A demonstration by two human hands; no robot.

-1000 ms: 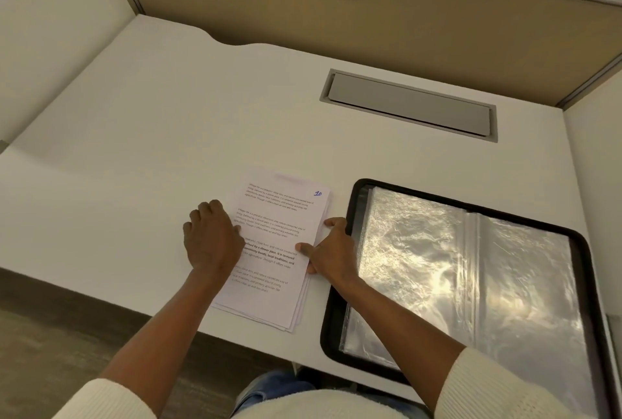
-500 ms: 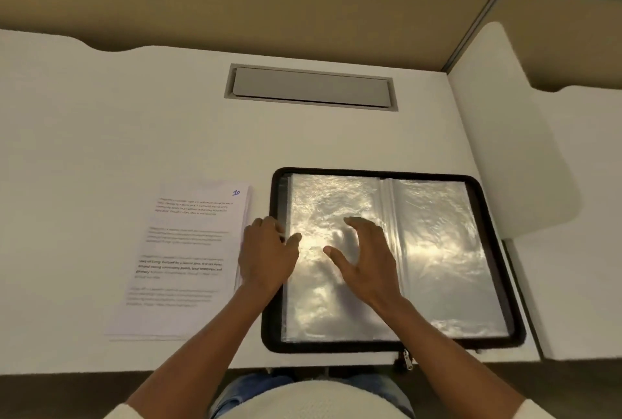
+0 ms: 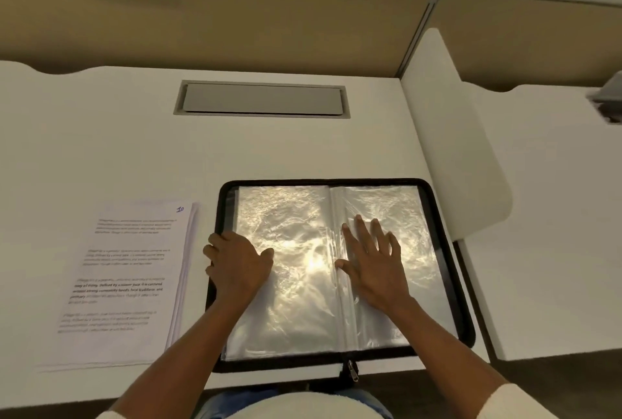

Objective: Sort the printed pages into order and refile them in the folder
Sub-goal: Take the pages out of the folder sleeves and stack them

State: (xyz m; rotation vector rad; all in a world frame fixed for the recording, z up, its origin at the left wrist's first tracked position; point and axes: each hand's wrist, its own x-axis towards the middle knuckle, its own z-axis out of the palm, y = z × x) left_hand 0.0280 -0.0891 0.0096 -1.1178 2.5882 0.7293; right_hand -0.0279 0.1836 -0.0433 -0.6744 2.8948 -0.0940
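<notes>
Step in hand, as judged: steadying the open folder [image 3: 269, 364] for refiling. The pages [image 3: 128, 277], topmost marked 10, lie stacked on the bench [image 3: 101, 149] just left of it, none sleeved. Grip, left hand [image 3: 239, 267]: fingers curled over the folder's left rim, thumb on the left sleeve [image 3: 296, 304]; grip, right hand [image 3: 373, 267]: wide, fingers flat on the right sleeve [image 3: 414, 213], holding nothing. Next move calls for parting a sleeve mouth to take a sheet.

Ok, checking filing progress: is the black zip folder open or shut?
Open: the black zip folder lies flat, clear plastic sleeves spread both sides.
</notes>
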